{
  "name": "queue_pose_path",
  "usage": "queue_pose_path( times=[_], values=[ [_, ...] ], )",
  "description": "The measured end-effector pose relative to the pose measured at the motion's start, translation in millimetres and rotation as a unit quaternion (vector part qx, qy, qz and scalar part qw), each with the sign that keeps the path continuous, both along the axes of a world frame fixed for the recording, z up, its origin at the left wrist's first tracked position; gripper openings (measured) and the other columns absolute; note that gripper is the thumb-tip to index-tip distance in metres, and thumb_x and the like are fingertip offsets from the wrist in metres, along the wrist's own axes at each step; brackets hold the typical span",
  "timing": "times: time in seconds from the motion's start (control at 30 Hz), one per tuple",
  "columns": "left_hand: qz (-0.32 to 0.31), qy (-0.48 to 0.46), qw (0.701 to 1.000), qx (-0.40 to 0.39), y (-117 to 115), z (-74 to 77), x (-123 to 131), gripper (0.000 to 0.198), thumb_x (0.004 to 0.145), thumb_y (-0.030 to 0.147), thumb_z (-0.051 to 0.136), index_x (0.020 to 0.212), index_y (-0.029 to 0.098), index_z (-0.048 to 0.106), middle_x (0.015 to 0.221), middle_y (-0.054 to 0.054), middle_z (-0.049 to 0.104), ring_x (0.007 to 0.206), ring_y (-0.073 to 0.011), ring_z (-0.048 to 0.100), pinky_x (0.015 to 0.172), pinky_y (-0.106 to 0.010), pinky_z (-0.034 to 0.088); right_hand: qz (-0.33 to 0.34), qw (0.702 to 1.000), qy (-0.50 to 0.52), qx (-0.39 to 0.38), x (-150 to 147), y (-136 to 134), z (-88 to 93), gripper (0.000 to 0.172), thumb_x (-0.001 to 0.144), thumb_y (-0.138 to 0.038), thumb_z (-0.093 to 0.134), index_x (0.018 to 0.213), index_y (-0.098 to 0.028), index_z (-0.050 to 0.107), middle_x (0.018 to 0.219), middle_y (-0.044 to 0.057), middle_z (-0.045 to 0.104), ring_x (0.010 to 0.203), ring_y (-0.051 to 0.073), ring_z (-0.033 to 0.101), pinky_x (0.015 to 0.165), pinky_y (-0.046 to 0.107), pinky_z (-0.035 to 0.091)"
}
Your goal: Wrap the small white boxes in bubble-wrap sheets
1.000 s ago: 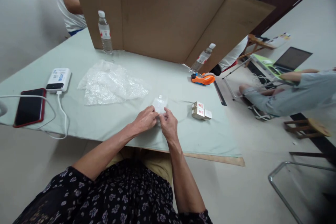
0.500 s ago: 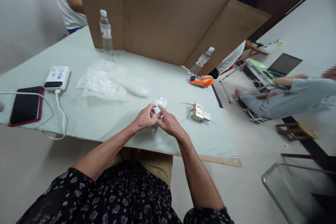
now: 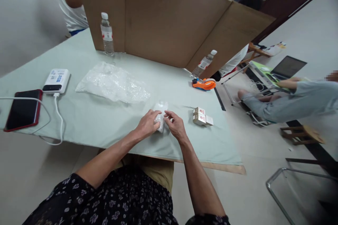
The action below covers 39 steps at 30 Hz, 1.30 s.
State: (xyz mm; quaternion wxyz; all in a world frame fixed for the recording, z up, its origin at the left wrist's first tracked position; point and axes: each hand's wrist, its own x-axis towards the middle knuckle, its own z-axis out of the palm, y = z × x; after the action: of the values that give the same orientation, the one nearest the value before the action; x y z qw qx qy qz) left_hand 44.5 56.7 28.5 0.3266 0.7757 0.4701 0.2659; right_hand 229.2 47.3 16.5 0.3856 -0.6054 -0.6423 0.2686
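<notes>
Left hand (image 3: 148, 125): thumb and fingers parted at the packet's side; grip cannot be confirmed. Right hand (image 3: 175, 126): thumb and fingertips slightly apart, opposite. Bubble-wrapped packet (image 3: 161, 107): between the hands. Probable step: folding or smoothing the wrap. Next move likely requires steadying with the left, pressing edges with the right.

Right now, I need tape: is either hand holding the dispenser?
No, the orange tape dispenser lies apart from the left hand and right hand.
</notes>
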Motion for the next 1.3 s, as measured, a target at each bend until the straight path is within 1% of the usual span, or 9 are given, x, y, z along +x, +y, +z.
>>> queue_pose_path(
  times=[0.17,0.27,0.47,0.6,0.8,1.0,1.1,1.2,1.3],
  values=[
    [-0.067,0.143,0.981,0.116,-5,10.6,5,0.039,0.085,0.012,0.050,0.120,0.025,0.061,0.148,-0.009,0.041,0.108,-0.0255,0.059,0.087,-0.039,0.053,0.044,0.996,-0.077,0.008,-2,8,-2.5,0.032,0.080,-0.024,0.051,0.102,-0.022,0.073,0.104,0.007,0.075,0.092,0.020,0.064,0.087,0.038,0.051],
    [-0.093,0.169,0.971,0.140,-3,9.6,5,0.032,0.087,0.013,0.050,0.115,0.023,0.064,0.139,-0.009,0.052,0.105,-0.0254,0.059,0.091,-0.040,0.051,0.031,0.999,-0.043,0.001,3,8,-3.1,0.030,0.081,-0.031,0.053,0.101,-0.021,0.074,0.100,0.007,0.075,0.092,0.021,0.066,0.082,0.036,0.052],
    [-0.088,0.161,0.975,0.127,0,6.4,3,0.028,0.089,0.015,0.050,0.109,0.023,0.067,0.128,-0.008,0.060,0.102,-0.0244,0.058,0.090,-0.038,0.050,-0.145,0.983,0.075,-0.090,12,21,-6.8,0.051,0.074,-0.050,0.062,0.107,-0.011,0.068,0.091,0.009,0.073,0.058,0.016,0.062,0.061,0.032,0.051],
    [-0.090,0.163,0.976,0.116,-1,10.2,3,0.030,0.089,0.015,0.049,0.111,0.023,0.067,0.123,-0.008,0.063,0.102,-0.0237,0.058,0.092,-0.037,0.049,-0.114,0.979,0.072,-0.150,6,40,-9.3,0.056,0.067,-0.053,0.068,0.103,-0.010,0.066,0.072,0.002,0.068,0.049,0.013,0.055,0.055,0.029,0.046],
    [-0.092,0.147,0.982,0.080,1,10.0,1,0.032,0.088,0.015,0.047,0.114,0.022,0.065,0.114,-0.007,0.068,0.101,-0.0251,0.058,0.092,-0.039,0.049,-0.063,0.983,0.088,-0.151,-5,59,-7.8,0.031,0.062,-0.047,0.068,0.059,-0.019,0.054,0.048,-0.008,0.042,0.048,0.009,0.038,0.048,0.024,0.030],
    [-0.064,0.089,0.993,0.046,4,1.7,-1,0.030,0.084,0.016,0.050,0.112,0.021,0.061,0.113,-0.007,0.065,0.103,-0.0236,0.059,0.095,-0.038,0.049,-0.035,0.985,0.147,-0.087,-15,41,1.9,0.031,0.070,-0.049,0.063,0.066,-0.019,0.060,0.064,-0.003,0.054,0.065,0.013,0.049,0.060,0.024,0.040],
    [0.011,0.038,0.999,0.027,1,-3.8,-1,0.029,0.081,0.021,0.056,0.110,0.020,0.057,0.113,-0.008,0.059,0.103,-0.0219,0.059,0.093,-0.036,0.050,-0.004,0.982,0.186,-0.042,-20,22,5.9,0.030,0.073,-0.047,0.066,0.080,-0.018,0.070,0.084,0.002,0.067,0.081,0.017,0.059,0.074,0.029,0.048],
    [0.094,-0.002,0.995,0.019,-2,-9.6,-2,0.041,0.077,0.027,0.064,0.115,0.020,0.052,0.113,-0.008,0.055,0.106,-0.0232,0.057,0.093,-0.038,0.050,0.019,0.986,0.165,-0.014,-23,3,8.6,0.025,0.078,-0.043,0.066,0.082,-0.019,0.073,0.092,0.005,0.071,0.087,0.020,0.062,0.082,0.032,0.050],
    [0.093,-0.033,0.994,0.036,-3,-13.4,-4,0.055,0.075,0.026,0.065,0.127,0.019,0.048,0.119,-0.010,0.051,0.114,-0.0252,0.053,0.098,-0.040,0.048,0.032,0.992,0.123,0.017,-24,-13,11.0,0.020,0.082,-0.038,0.065,0.085,-0.022,0.075,0.097,0.005,0.073,0.095,0.021,0.065,0.092,0.036,0.049]
  ],
)
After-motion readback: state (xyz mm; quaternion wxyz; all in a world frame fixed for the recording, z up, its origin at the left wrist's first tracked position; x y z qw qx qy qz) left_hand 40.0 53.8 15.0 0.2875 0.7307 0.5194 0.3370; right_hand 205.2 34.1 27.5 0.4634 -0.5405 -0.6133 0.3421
